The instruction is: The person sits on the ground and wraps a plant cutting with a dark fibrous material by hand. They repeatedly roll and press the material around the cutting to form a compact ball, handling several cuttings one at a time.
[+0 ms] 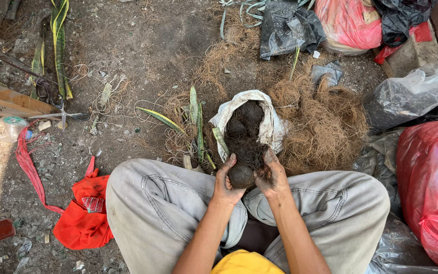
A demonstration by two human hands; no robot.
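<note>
Soil ball (241, 175), dark and round, sits right between the two hands, just above the knees of the person seated on the ground. Left hand (226, 181) cups it from the left, fingers curled up over its side and pressed to the surface. Right hand (271, 175) closes in from the other side, fingers bent against the ball and dusted with loose dark soil. Both hands are wrapped around the ball, palms facing each other, with the ball filling the gap between them.

Just beyond the hands lies a white sack (267, 119), its mouth rolled open and packed with dark soil (244, 132) in lumps; the ball hangs right at the near lip of that sack. A heap of brown coconut fibre (325, 127) spreads to the right of the sack and touches it. Left of the sack, a few long green leaves (196, 119) with yellow edges lie on the fibre strands and bare dirt ground (143, 45).

Grey trousers (163, 208) cover both bent knees, framing the hands from below. A red cloth (84, 213) lies crumpled by the left knee. On the right side, a red plastic bag (429, 187) bulges at the frame's edge, with a clear bag of dark material (411, 94) above it. Top of the view, black plastic sheet (287, 25) and another red bag (348, 20) are bunched together.
</note>
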